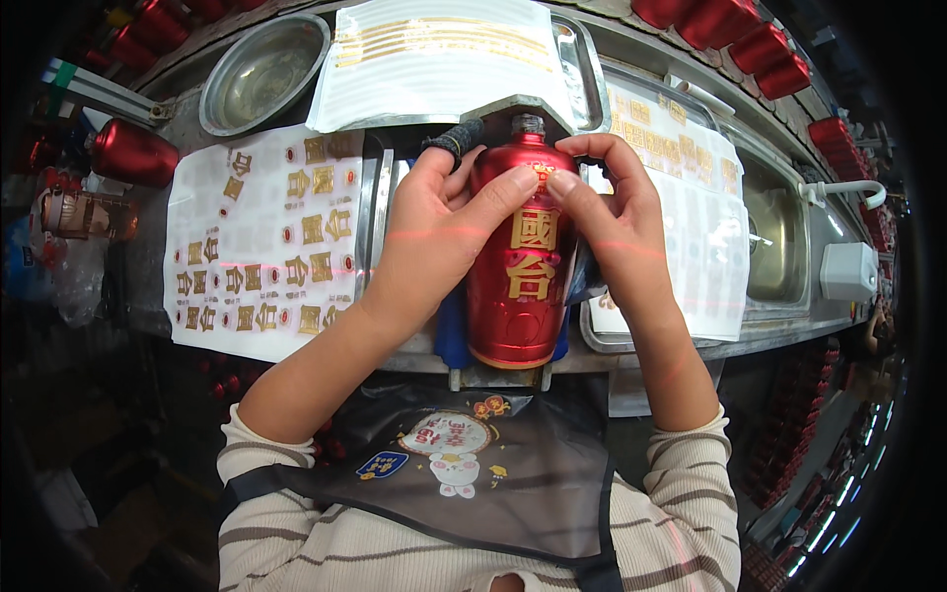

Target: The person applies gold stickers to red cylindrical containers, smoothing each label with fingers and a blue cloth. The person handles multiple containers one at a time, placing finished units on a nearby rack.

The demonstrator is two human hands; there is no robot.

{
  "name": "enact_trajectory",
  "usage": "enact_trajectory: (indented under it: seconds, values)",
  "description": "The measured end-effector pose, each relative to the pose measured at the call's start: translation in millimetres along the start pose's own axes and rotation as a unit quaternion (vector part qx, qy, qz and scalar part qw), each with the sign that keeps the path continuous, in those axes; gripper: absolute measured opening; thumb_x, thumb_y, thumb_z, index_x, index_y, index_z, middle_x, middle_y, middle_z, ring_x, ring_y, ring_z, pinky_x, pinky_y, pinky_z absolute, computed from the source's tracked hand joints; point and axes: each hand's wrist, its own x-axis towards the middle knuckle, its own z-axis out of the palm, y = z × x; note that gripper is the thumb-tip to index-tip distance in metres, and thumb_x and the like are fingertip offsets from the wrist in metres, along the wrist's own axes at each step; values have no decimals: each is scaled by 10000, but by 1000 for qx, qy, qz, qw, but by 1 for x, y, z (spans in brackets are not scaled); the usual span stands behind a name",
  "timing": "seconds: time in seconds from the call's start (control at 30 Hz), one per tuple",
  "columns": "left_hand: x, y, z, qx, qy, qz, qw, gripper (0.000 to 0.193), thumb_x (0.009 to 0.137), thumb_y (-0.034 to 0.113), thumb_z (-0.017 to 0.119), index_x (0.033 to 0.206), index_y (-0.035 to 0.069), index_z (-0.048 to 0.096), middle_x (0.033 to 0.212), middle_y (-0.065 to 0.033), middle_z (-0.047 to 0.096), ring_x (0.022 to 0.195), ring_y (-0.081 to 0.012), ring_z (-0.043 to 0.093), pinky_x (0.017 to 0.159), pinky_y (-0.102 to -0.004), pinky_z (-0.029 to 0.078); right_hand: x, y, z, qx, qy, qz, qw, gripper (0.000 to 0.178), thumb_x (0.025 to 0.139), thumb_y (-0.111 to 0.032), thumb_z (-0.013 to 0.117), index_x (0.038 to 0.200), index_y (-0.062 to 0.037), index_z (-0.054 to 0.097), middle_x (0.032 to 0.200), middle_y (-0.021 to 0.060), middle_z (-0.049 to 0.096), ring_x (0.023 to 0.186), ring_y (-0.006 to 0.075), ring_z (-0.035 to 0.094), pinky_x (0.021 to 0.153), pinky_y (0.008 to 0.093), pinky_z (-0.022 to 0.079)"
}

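Note:
A shiny red bottle (485, 311) lies in front of me, its bare neck (529, 125) pointing away. Large gold characters (533, 252) run down its front. My left hand (434, 227) grips the bottle's left shoulder, fingers curled beside a black-wrapped handle (454, 139). From the other side my right hand (623, 232) closes on the right shoulder, its index finger bent near the neck. Both thumbs press side by side on a small gold decal (542, 172) above the large characters. A metal rest with blue cloth (453, 331) supports the bottle; my hands hide part of it.
White sheets with gold decals lie left (247, 148) and right (725, 227); a gold-striped sheet (444, 94) covers a tray ahead. At back left sits a metal bowl (222, 104). A sink (774, 271) with a white faucet (848, 187) is at right. Red bottles (135, 153) stand around.

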Motion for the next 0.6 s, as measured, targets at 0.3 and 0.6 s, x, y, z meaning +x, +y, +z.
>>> enact_trajectory:
  seconds: [0.3,0.6]
  values:
    - [3,-4,-2,50,7,30,998,375,902,150,734,1138,-65,536,1113,-146,684,990,-145,658,849,-264,547,4,9,0,3,-14,-54,998,327,896,-146,721,1138,-2,554,1057,105,644,756,81,663,627,189,525]
    - [-32,-20,-26,96,-21,21,995,520,862,172,785,1185,-68,456,1361,-226,523,1260,-225,526,1080,-356,421,-42,18,-16,15,-13,3,1000,547,905,-121,687,1384,4,455,1272,132,559,826,93,670,700,198,536]
